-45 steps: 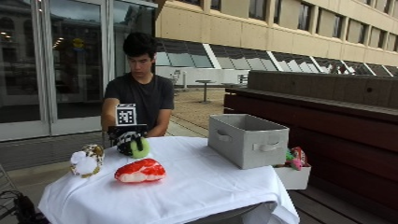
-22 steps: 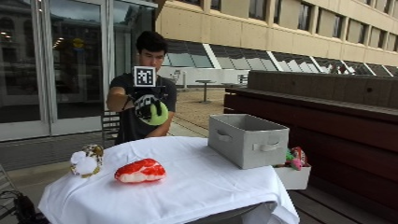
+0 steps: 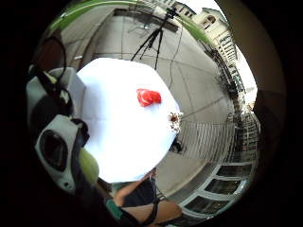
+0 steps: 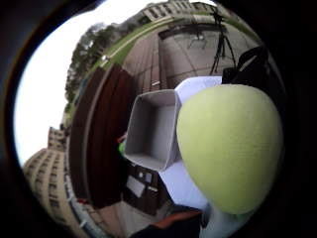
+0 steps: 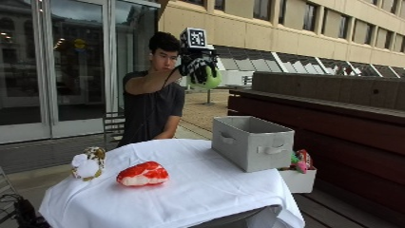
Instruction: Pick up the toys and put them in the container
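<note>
- Two toys lie on the round table draped in a white cloth (image 5: 190, 190): toward 9 o'clock on the tabletop, a small white and gold-brown plush toy (image 5: 88, 163) whose shape is hard to make out; just right of it, a red and white plush toy (image 5: 143, 174) with its long axis running roughly 8 to 2 o'clock.
- Seated behind the table at 12 o'clock, the person lifts the black-gloved right hand (image 5: 197, 66) to head height, fingers curled round a lime-green rounded soft toy (image 5: 206, 80); those fingers hide its upper part, so its long axis cannot be told.
- From the thumb-side palm view, the green toy fills much of the frame, with the container's open top seen beside it.
- At 3 o'clock on the table stands a grey fabric rectangular container (image 5: 252, 141), opening upward, long axis running front to back.
- Beyond the table's right edge, a small white box (image 5: 298, 179) holds colourful toys, partly hidden by the container.
</note>
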